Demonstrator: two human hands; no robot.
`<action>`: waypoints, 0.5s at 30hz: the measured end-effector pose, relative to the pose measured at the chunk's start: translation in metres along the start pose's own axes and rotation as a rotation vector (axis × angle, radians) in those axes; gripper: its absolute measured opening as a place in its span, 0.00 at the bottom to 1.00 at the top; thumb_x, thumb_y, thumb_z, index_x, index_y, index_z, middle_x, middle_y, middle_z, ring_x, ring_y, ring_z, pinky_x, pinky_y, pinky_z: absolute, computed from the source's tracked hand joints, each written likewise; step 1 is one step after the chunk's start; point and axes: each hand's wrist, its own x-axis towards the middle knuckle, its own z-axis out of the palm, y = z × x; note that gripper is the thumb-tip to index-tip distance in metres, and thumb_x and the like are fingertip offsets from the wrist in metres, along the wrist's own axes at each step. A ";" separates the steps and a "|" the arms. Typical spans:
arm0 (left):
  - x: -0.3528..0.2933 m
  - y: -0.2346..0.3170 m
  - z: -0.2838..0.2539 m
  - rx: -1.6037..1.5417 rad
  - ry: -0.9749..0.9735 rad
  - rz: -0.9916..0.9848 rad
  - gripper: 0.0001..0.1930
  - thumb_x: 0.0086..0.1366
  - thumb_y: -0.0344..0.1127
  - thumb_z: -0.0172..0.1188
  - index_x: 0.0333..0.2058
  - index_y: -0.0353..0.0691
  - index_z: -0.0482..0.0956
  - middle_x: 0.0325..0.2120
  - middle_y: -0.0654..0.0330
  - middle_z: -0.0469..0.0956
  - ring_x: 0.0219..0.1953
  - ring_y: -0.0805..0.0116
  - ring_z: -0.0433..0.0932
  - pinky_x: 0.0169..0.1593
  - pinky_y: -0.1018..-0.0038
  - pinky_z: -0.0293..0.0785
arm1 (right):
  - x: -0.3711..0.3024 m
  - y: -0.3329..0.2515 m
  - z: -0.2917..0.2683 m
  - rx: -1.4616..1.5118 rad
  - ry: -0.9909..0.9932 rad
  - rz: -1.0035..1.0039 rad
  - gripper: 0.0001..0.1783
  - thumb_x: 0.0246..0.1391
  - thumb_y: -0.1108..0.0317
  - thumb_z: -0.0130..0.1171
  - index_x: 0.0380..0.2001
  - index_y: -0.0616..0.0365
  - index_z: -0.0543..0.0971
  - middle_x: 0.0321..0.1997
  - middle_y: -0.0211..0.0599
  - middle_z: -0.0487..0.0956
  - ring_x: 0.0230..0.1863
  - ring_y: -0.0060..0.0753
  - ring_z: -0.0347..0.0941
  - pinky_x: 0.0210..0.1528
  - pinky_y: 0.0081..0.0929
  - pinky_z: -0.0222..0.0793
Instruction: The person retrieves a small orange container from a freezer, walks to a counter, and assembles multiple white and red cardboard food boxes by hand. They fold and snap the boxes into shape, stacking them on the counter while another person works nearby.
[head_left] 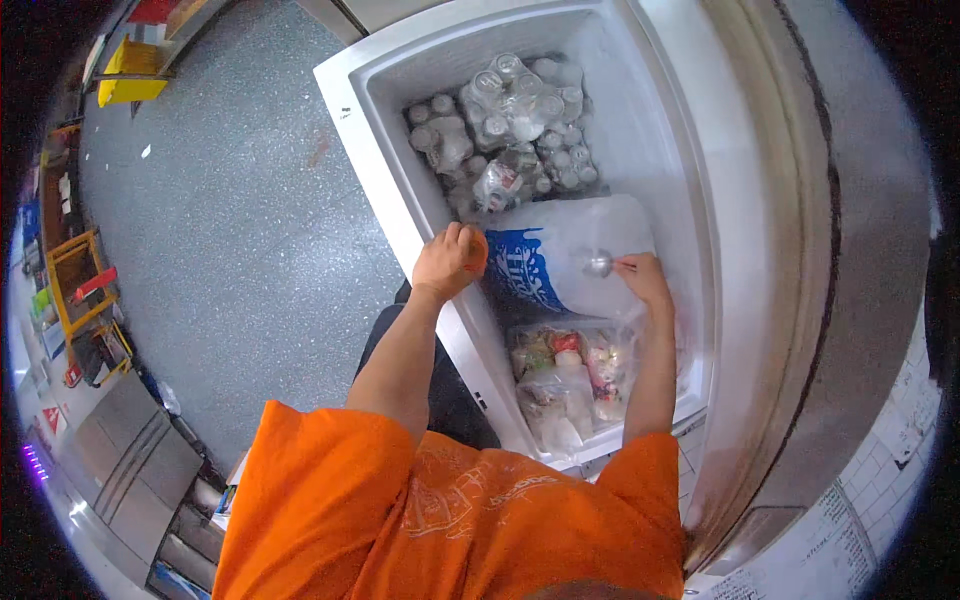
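Orange shirt point(500, 525) worn, orange item point(479, 252) gripped w/ L hand point(446, 262) nr white bag point(590, 225), metal scoop point(598, 264) gripped w/ R hand point(643, 276) over bag

We see an orange T-shirt point(540, 545) with short, loose sleeves point(315, 480) and a pale line print point(440, 502) with lettering. Dark legwear point(462, 402) shows past the hem. Our forearms point(388, 368), left hand point(446, 266) and right hand point(646, 278): all bare.

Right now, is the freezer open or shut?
Open: the freezer shows its bagged contents, and the right hand holds a scoop within its walls.
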 end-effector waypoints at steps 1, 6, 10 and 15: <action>0.002 0.003 0.002 0.013 -0.019 -0.044 0.34 0.50 0.45 0.73 0.54 0.45 0.69 0.47 0.56 0.73 0.49 0.52 0.79 0.51 0.58 0.78 | 0.005 0.001 0.011 -0.159 0.042 -0.010 0.14 0.53 0.63 0.67 0.38 0.62 0.87 0.33 0.53 0.85 0.36 0.34 0.85 0.42 0.32 0.77; 0.005 0.004 -0.006 0.014 -0.028 -0.022 0.34 0.50 0.44 0.73 0.54 0.43 0.69 0.46 0.56 0.73 0.51 0.53 0.78 0.51 0.58 0.78 | 0.020 0.022 0.029 -0.452 -0.007 -0.222 0.15 0.51 0.58 0.68 0.33 0.59 0.88 0.30 0.54 0.83 0.32 0.44 0.84 0.39 0.37 0.77; 0.001 0.007 -0.010 0.027 -0.101 -0.038 0.34 0.50 0.45 0.73 0.53 0.42 0.69 0.46 0.55 0.73 0.51 0.53 0.78 0.51 0.58 0.78 | 0.002 0.000 -0.003 -0.210 -0.073 0.010 0.15 0.51 0.58 0.68 0.34 0.58 0.88 0.30 0.53 0.83 0.32 0.50 0.83 0.38 0.39 0.75; -0.004 0.005 0.001 0.017 -0.013 -0.010 0.33 0.51 0.45 0.72 0.53 0.44 0.70 0.46 0.55 0.73 0.50 0.52 0.79 0.52 0.58 0.78 | 0.003 0.021 0.054 -0.281 0.079 -0.102 0.17 0.51 0.55 0.69 0.34 0.57 0.88 0.29 0.53 0.83 0.30 0.46 0.82 0.37 0.40 0.73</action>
